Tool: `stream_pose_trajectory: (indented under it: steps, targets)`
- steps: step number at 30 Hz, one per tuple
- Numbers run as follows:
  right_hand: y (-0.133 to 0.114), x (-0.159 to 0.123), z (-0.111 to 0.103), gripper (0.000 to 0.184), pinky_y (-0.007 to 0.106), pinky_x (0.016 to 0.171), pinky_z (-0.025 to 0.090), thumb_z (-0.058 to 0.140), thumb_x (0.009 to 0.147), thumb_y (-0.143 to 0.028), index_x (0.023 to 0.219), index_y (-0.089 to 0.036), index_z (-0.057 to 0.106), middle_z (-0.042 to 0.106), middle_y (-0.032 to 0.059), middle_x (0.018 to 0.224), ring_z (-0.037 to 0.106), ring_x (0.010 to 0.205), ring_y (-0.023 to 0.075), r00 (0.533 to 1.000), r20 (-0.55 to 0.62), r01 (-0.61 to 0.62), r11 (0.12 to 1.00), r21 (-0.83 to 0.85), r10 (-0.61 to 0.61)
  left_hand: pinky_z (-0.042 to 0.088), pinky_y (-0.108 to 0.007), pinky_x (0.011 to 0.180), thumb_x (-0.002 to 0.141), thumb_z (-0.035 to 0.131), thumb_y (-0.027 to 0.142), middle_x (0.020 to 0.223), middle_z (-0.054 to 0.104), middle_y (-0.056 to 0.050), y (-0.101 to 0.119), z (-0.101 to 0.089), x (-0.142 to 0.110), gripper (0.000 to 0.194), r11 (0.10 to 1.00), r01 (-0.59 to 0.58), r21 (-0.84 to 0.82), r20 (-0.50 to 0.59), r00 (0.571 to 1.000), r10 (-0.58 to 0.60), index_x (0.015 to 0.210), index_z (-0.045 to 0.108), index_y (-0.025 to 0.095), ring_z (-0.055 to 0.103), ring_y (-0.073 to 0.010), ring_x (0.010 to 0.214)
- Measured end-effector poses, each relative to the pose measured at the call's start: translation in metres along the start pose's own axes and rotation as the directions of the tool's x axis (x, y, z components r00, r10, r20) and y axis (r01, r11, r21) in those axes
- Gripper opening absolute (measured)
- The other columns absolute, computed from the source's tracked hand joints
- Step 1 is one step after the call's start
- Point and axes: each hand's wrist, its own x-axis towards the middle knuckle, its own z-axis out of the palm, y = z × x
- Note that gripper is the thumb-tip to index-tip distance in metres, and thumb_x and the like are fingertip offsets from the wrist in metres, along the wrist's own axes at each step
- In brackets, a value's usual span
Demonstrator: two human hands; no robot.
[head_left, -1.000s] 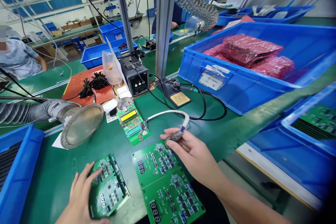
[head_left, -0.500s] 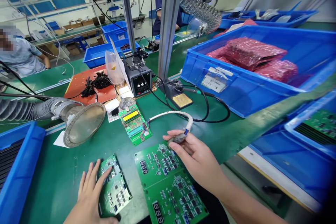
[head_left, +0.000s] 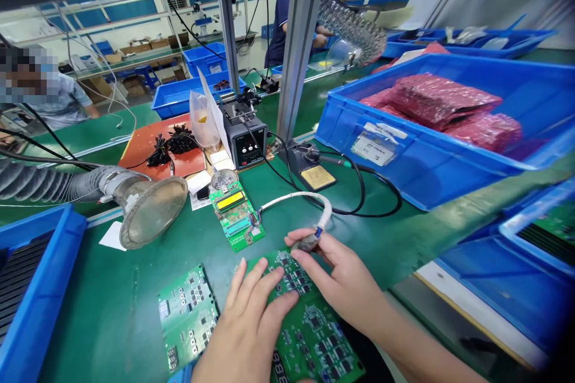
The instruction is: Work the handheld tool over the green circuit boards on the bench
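My right hand (head_left: 344, 278) pinches a grey, taped-looking connector (head_left: 306, 243) at the upper edge of a green circuit board panel (head_left: 317, 335). From that connector a white sleeved cable (head_left: 327, 208) curves back to a small green board with a yellow display (head_left: 230, 199). My left hand (head_left: 254, 317) lies over the upper left of the panel, fingers spread, hiding part of its components. Left of it, on the bench, is another circuit board panel (head_left: 182, 317), its lower right part covered by the left hand and wrist.
A fume extraction funnel (head_left: 155, 212) stands at the left above a blue bin (head_left: 56, 272) of dark boards. Behind are a soldering station (head_left: 245, 131) and an iron stand with sponge (head_left: 318, 177). A large blue bin (head_left: 372, 173) holds pink wrapped packs (head_left: 442, 99). People stand farther back.
My left hand has moved right, from the left panel onto the panel in front of the right hand. The right hand keeps its pinch on the connector. The view has shifted slightly.
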Motion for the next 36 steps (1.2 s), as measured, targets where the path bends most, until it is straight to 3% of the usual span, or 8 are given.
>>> stream_pose_trajectory:
  steps: [7,15,20,26,31,36]
  targets:
    - [0.006,0.004,0.005,0.009,0.028,0.074,0.051,0.054,0.089,-0.025,0.091,-0.021,0.062,0.069,0.0029,0.087,0.065,0.081,0.0182,0.996,-0.081,0.022,0.998,-0.065,-0.027,0.022,-0.050,0.116,0.081,0.059,0.058,0.139,0.048,-0.006,-0.004,0.002,-0.001,0.062,1.000,0.009,-0.010,-0.026,1.000,-0.009,0.130,0.046,0.023,0.035,-0.0266,0.136]
    - [0.003,0.006,0.000,0.010,0.032,0.078,0.052,0.053,0.090,-0.027,0.094,-0.021,0.061,0.069,0.0041,0.091,0.065,0.084,0.0203,1.000,0.006,-0.010,1.000,0.015,0.010,0.024,-0.058,0.112,0.074,0.069,0.053,0.139,0.046,-0.008,0.002,-0.001,-0.001,0.059,0.994,0.062,-0.092,-0.003,0.998,-0.062,0.124,0.053,0.026,0.037,-0.0316,0.133]
    - [-0.002,0.004,0.000,0.009,0.031,0.080,0.051,0.053,0.090,-0.024,0.094,-0.021,0.060,0.068,0.0035,0.092,0.065,0.086,0.0191,1.000,0.010,-0.011,0.998,0.057,0.011,0.017,-0.070,0.107,0.073,0.076,0.039,0.147,0.031,-0.004,0.008,-0.011,0.001,0.040,0.998,0.039,-0.049,0.074,0.997,-0.035,0.111,0.065,0.039,0.028,-0.0386,0.136]
    - [-0.003,0.003,0.001,0.009,0.032,0.080,0.052,0.053,0.090,-0.023,0.095,-0.021,0.060,0.068,0.0027,0.092,0.065,0.087,0.0188,1.000,0.001,-0.025,0.997,0.073,0.025,0.019,-0.073,0.103,0.076,0.076,0.035,0.153,0.019,0.004,0.008,-0.012,0.002,0.038,0.999,-0.039,-0.031,0.101,0.994,0.042,0.108,0.064,0.053,0.025,-0.0410,0.136]
    - [-0.001,0.003,0.002,0.009,0.033,0.081,0.052,0.053,0.090,-0.024,0.095,-0.021,0.060,0.068,0.0036,0.094,0.065,0.088,0.0194,1.000,0.008,-0.026,0.997,0.078,0.026,0.023,-0.076,0.099,0.077,0.074,0.032,0.153,0.022,0.003,0.007,-0.013,0.003,0.032,0.998,-0.052,-0.020,0.148,0.987,0.055,0.103,0.068,0.050,0.032,-0.0449,0.133]
    - [-0.001,0.003,0.001,0.009,0.033,0.080,0.052,0.053,0.090,-0.025,0.095,-0.021,0.060,0.068,0.0035,0.093,0.065,0.086,0.0192,1.000,0.009,-0.027,0.997,0.072,0.026,0.020,-0.073,0.104,0.075,0.075,0.032,0.150,0.031,0.002,0.011,-0.014,0.003,0.022,1.000,0.025,-0.012,0.154,0.988,-0.023,0.095,0.070,0.040,0.032,-0.0399,0.135]
